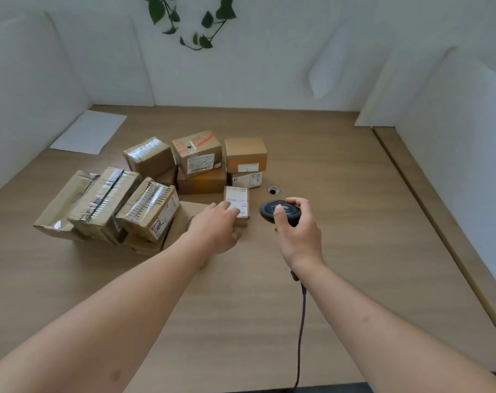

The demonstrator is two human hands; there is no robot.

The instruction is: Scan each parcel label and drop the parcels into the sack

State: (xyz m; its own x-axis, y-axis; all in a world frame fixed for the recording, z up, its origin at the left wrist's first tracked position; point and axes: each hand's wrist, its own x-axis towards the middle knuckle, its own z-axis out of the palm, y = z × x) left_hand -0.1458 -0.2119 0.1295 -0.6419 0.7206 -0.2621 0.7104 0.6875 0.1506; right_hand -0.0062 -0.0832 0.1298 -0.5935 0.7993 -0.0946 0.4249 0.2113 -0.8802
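While your right hand (293,231) grips the scanner (280,212) w/ fingers curled round it, your left hand (217,226) lays straight fingers on the small parcel (236,204), flat on the surface (340,194) label-up, prob. steadying it for scanning.

A wooden table (326,154) carries a cluster of cardboard parcels (144,191) (some stacked), a white paper sheet (89,131) at its far-left corner, and a trailing scanner cable (301,330).

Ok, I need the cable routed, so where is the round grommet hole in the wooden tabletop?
In the head view, the round grommet hole sits just right of the cardboard parcels, directly beyond the black handheld scanner gripped by the right hand.
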